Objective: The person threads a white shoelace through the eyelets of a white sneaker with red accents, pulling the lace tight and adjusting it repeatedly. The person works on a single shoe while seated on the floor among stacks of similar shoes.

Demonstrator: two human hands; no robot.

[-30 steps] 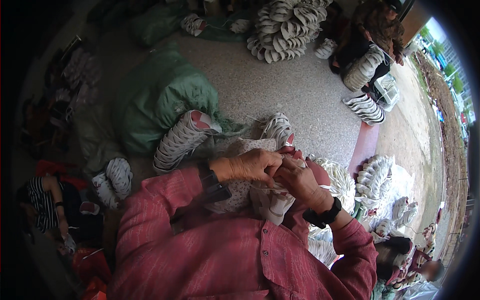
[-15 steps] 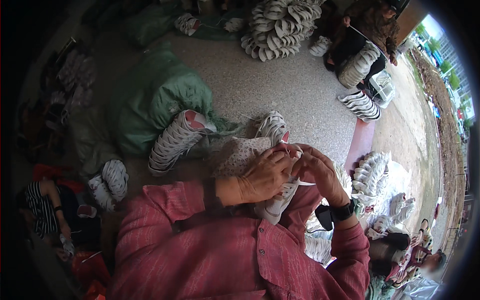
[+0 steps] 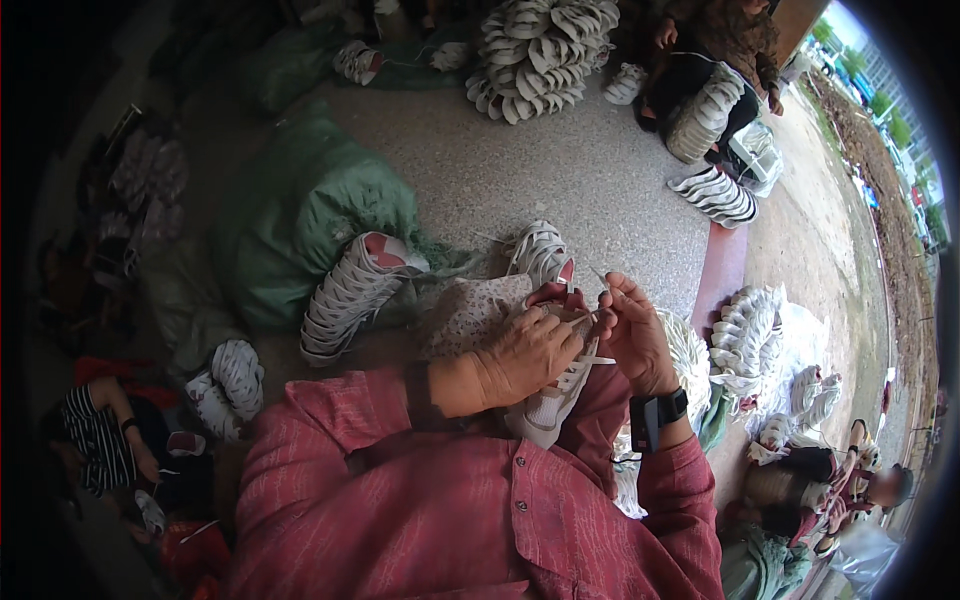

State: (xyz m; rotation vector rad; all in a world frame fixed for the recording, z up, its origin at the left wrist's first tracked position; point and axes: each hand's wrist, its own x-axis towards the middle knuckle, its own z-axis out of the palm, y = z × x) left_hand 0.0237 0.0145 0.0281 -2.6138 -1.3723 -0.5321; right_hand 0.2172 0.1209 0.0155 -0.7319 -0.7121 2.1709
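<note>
On my lap lies a white and beige sneaker upper [image 3: 545,412] with a dark pink lining, its toe toward my body. My left hand [image 3: 525,358] is closed on its upper part, the fingers bent over the tongue and eyelets. To the right of it, my right hand [image 3: 640,335] pinches a thin white shoelace [image 3: 580,320] that runs tight from the shoe, with a short tip above the fingers. Another lace end pokes out below, beside the eyelets. My left fingers hide part of the lacing.
A stack of laced uppers [image 3: 350,300] leans by a green sack [image 3: 310,210] on the left. Just ahead is another upper stack [image 3: 540,255]. A large pile [image 3: 545,60] lies at the back, and more uppers [image 3: 745,335] to the right. Other people sit around.
My right hand has drawn away from the shoe to the right, stretching the lace, and has turned. My left hand stays on the shoe. The whole view has shifted slightly.
</note>
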